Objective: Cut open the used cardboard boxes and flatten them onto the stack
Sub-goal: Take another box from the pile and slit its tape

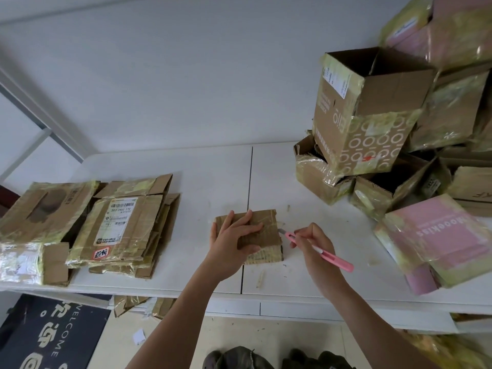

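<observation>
Box under left fingers, cutter beside

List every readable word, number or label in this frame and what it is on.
"507-7602 170": shipping label on the flattened stack.
"Moookiss", upside down: pink box.
"WELCOME": dark floor mat.
Red sticker, label on the open box, other print: unreadable.

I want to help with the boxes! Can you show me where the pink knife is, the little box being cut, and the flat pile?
pink knife (323,253), head view, on its pink handle.
little box (269,233), head view, on its taped top.
flat pile (117,222), head view, on the top label.
</observation>
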Tool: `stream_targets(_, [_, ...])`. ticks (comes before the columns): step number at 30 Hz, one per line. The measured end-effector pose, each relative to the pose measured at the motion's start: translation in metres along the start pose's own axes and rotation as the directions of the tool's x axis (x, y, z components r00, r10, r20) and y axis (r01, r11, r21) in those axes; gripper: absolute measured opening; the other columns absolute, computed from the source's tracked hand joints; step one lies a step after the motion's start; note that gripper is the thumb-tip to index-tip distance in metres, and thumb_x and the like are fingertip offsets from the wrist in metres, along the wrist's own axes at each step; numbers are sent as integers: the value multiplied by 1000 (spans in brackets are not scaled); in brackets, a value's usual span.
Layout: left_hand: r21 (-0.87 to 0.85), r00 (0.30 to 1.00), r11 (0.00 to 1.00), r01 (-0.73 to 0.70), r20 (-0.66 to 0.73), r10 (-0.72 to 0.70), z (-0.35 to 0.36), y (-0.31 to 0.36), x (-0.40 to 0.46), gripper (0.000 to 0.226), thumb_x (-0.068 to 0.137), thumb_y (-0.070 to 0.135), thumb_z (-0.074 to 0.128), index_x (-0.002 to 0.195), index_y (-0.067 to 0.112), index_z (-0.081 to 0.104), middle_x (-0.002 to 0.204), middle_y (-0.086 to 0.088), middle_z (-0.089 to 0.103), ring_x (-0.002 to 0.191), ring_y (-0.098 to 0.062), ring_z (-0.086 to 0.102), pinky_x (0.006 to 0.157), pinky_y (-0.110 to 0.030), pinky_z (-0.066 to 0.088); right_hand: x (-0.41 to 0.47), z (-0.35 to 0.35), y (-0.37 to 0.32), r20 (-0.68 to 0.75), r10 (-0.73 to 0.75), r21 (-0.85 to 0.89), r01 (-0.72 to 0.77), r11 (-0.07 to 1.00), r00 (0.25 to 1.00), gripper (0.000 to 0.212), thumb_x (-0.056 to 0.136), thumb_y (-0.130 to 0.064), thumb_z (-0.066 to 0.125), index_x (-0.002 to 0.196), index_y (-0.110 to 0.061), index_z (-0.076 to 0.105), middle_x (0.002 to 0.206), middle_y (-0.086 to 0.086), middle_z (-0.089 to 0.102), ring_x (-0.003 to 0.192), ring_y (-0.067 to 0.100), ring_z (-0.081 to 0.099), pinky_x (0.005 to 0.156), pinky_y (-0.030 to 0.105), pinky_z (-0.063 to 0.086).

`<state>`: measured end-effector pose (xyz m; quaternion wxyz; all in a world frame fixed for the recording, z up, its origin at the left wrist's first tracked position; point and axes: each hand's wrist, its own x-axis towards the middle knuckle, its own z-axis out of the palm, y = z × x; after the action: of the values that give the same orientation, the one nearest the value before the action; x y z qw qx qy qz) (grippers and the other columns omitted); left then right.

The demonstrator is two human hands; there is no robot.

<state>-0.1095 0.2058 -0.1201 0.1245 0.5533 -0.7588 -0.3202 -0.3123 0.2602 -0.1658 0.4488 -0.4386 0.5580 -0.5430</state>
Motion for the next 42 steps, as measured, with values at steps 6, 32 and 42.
stream_targets(6, [-2,1000,1000,-11,-10,11,-1,1,-1,51,88,27,69,133,46,52,146,34,15,148,-4,-4,115,-39,-19,-3,-16,-8,29,8,2,-8,1000,1000,15,85,-20,57,72,-13,52,74,5,64,90,23,63,81,34,49])
stream_targets(32, [186,996,982,46,-83,-31,-4,6,-1,50,88,46,64,135,52,48,156,8,21,144,-8,11,118,-41,2,10,-29,-20,118,-40,-103,53,993,992,13,88,-15,60,78,-11,52,79,7,64,73,22,64,68,33,51])
stream_targets(42, [67,927,946,318,-230,-295,-22,-2,-2,40,99,41,47,139,43,48,104,3,37,101,-18,40,92,-31,39,45,-32,6,332,12,-936,328,125,943,37,98,-19,47,135,-25,49,121,-5,54,114,15,50,98,23,37])
